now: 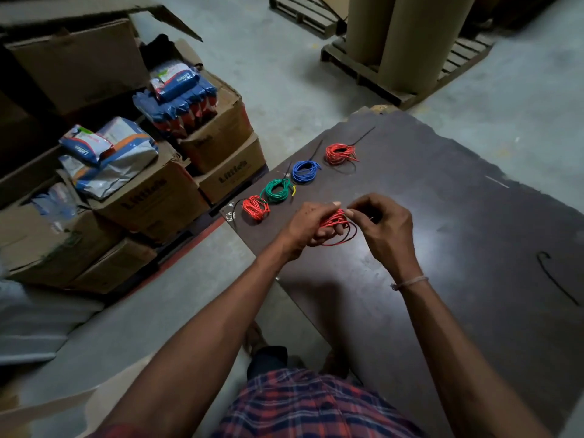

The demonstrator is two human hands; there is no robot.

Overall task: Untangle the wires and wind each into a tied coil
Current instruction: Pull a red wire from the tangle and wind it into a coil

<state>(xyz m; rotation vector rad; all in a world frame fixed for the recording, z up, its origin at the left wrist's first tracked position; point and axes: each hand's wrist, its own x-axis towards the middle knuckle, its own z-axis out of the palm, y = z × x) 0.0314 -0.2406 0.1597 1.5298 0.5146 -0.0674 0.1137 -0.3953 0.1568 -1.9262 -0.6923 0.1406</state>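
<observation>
My left hand (308,227) grips a red wire coil (336,227) above the dark table (442,216). My right hand (382,227) pinches the coil's top edge between thumb and fingertips. Several finished coils lie in a row along the table's left edge: a red coil (255,207), a green coil (277,190), a blue coil (305,171) and a far red coil (340,153), each with a black tie sticking out. A loose black tie (554,276) lies on the table at the right.
Stacked cardboard boxes (151,197) with blue and white packets (177,90) stand on the floor left of the table. A wooden pallet (407,67) with large brown paper rolls (410,39) sits beyond the table's far end.
</observation>
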